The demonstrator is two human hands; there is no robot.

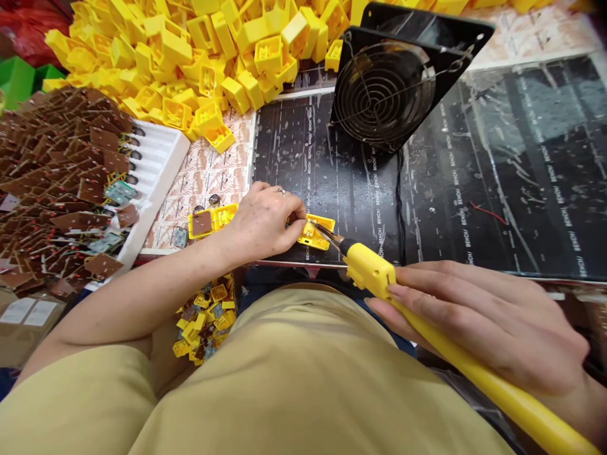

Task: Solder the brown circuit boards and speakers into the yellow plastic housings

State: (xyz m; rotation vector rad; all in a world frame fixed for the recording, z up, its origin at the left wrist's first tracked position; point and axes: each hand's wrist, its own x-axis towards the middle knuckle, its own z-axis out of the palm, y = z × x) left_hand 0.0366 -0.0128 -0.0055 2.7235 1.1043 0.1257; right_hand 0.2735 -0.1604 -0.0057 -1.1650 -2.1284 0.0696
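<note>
My right hand (497, 322) is wrapped round a yellow-handled soldering iron (372, 268). Its metal tip reaches into a small open yellow plastic casing (317, 232) near the table's front edge. My left hand (268, 222) is at the left end of that casing, thumb and fingertips pinched together; whatever they hold is hidden. Left of this hand, partly covered by it, lies another yellow casing (222, 216) with a brown circuit board (202, 223) at its left end. A small grey-green part (180, 237) lies beside it.
A black fan (379, 95) with a wire guard stands behind my hands. Yellow casings (208, 44) are heaped at the back left. Brown circuit boards (61, 164) fill a white foam tray (164, 148). More yellow parts (206, 322) lie below the table edge. A red wire (488, 213) lies rightward.
</note>
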